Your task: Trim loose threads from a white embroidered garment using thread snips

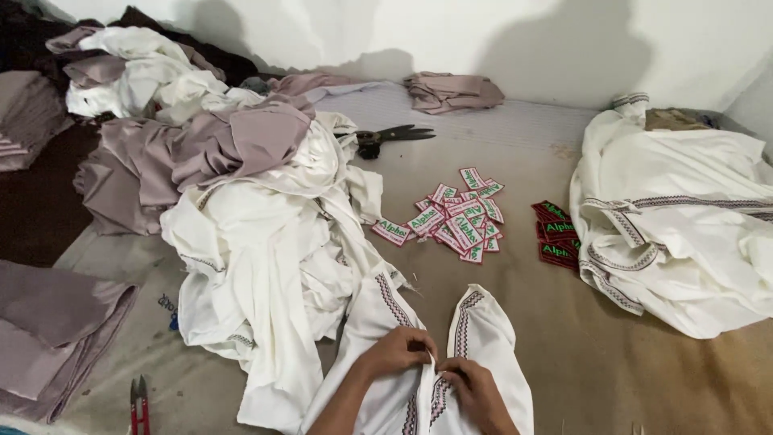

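Both hands pinch the white garment (483,330) at its embroidered neck slit, bottom centre: left hand (400,352) and right hand (475,391) fingers clamped on the edges. Next needs care keeping edges aligned; labels (455,217) lie beyond.

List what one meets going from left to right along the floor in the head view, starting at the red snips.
Red snips → left hand → right hand → red labels → white garment pile.
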